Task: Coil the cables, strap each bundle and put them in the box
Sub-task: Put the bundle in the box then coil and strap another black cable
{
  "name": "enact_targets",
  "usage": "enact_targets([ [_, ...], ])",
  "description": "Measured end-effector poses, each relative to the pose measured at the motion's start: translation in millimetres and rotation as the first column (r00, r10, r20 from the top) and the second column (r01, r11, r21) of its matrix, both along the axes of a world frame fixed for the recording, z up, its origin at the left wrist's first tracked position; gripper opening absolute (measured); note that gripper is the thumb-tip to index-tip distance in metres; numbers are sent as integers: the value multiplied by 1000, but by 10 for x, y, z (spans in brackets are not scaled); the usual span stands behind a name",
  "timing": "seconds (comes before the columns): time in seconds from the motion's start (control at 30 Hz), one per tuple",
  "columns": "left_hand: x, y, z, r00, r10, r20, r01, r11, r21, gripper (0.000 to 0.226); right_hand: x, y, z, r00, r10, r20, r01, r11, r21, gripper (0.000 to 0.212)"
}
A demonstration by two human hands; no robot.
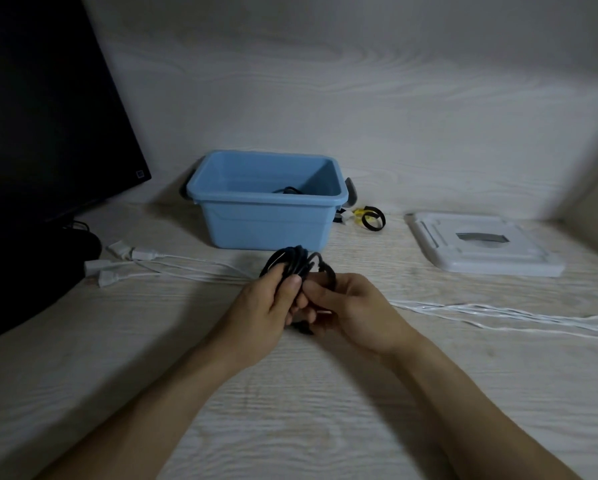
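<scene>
Black coiled cable (295,268) gripped by left hand (266,306) and right hand (346,306), blue box (266,216) behind, no legible writing.

Both hands (304,303) grip black cable coil (295,266) nr blue box (266,202).

The blue box (269,216) stands open-topped just beyond the hands, with bare table between. White cables (498,315) run across the table to the right and left of the hands (lying flat on the wood). The white lid (481,247) lies well right of the box, the straps (368,218) between them. A dark monitor (41,109) walls off the left.
</scene>
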State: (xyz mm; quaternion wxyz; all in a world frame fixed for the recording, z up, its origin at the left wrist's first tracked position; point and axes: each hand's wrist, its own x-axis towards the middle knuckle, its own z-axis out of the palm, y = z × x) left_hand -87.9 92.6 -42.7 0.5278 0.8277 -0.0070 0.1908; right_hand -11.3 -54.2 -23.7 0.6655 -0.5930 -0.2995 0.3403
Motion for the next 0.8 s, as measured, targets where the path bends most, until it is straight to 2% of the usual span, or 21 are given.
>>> enact_targets([
  [0.1, -12, 0, 10, 999, 42, -3, -42, 995, 92, 23, -26, -30, 30, 932, -157, 326, 186, 981, -62, 27],
  [0.2, -25, 13, 21, 999, 40, -21, -37, 991, 127, 26, -26, -83, 73, 686, -221, 693, 363, 930, -62, 13],
  [0.27, -34, 18, 29, 999, 45, -13, -43, 990, 134, 26, -5, -105, 84, 535, -246, 808, 394, 919, 18, 13],
  [0.33, -46, 6, 76, 999, 55, 1, -54, 989, 141, 28, 33, -123, 83, 452, -268, 851, 344, 932, 110, 19],
  [0.4, -74, -25, 139, 999, 27, -24, -24, 992, 120, 30, 43, -137, 87, 440, -255, 861, 240, 957, 161, 19],
  [0.5, -105, -18, 143, 998, -39, -52, 42, 997, 62, 24, 74, -163, 104, 508, -190, 840, 123, 981, 147, 23],
  [0.57, -112, 1, 135, 995, -74, -64, 76, 997, 24, 29, 118, -197, 117, 538, -129, 833, 82, 992, 100, 23],
  [0.73, -177, -45, 227, 990, -123, -71, 98, 954, -282, 33, 84, -263, 180, 659, -49, 751, 11, 998, 56, 27],
  [0.8, -173, -70, 246, 990, -126, -62, 95, 928, -360, 35, 45, -266, 209, 622, -56, 781, 7, 998, 65, 25],
])
